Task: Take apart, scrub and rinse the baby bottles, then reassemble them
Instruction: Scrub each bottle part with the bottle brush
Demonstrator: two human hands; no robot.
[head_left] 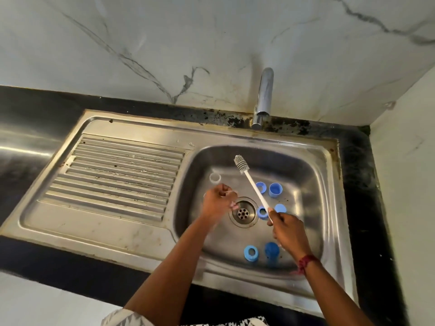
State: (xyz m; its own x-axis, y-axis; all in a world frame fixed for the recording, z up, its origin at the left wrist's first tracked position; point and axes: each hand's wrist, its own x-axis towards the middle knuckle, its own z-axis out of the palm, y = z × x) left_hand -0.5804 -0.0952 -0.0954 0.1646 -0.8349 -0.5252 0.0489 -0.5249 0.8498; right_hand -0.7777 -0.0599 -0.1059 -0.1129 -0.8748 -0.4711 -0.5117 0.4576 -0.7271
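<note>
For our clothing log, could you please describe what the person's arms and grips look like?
Both forearms are bare, with no sleeves in view. The left grip and right grip wear no gloves. A red thread band with a loose tail circles the right wrist. A black-and-white patterned garment shows at the bottom edge.

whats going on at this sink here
A person is washing baby-bottle parts in a stainless steel sink. The right hand grips a white long-handled bottle brush with a grey bristle head, raised over the basin. The left hand pinches a small clear piece, too blurred to identify. Several blue plastic rings and caps lie loose around the round metal drain. No water shows at the chrome tap.
</note>
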